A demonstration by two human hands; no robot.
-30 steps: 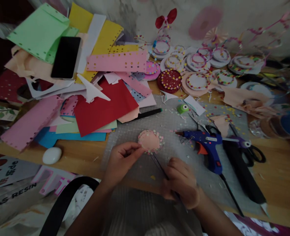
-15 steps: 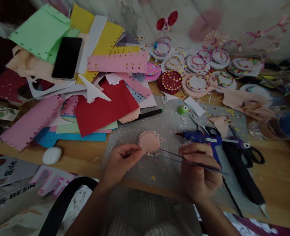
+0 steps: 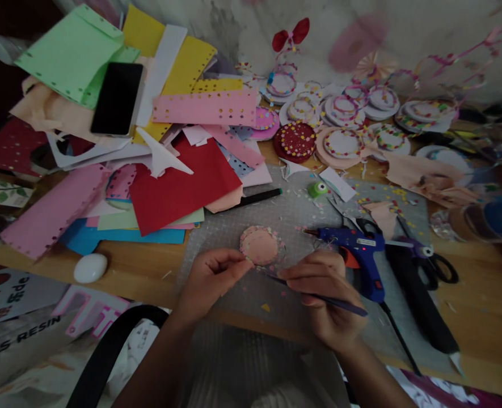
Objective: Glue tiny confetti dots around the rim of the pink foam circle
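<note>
Between the thumb and fingers of my left hand (image 3: 216, 277) is the lower left edge of a round pink paper disc (image 3: 260, 246). Small pastel paper shapes ring the disc's rim. My right hand (image 3: 327, 292) is closed on dark tweezers (image 3: 333, 301), held like a pen, their tips pointing left just below the disc. Whether the tips pinch anything is too small to tell. Both hands are over a grey cutting mat (image 3: 229, 306) with a few tiny paper bits on it. A blue glue gun (image 3: 363, 249) with a red light lies just beyond my right hand.
Coloured paper sheets (image 3: 182, 181) and a phone (image 3: 118, 99) pile up at the left. Decorated paper discs (image 3: 295, 140) line the back. Scissors (image 3: 440, 269), a long black object (image 3: 421, 306) and a green punch (image 3: 317, 189) lie right of centre. A white oval (image 3: 90, 268) sits at the front left.
My right hand has moved left and slightly down, and the tweezers' tips now sit lower, by the disc's bottom edge. More of the glue gun shows. My left hand stays on the disc.
</note>
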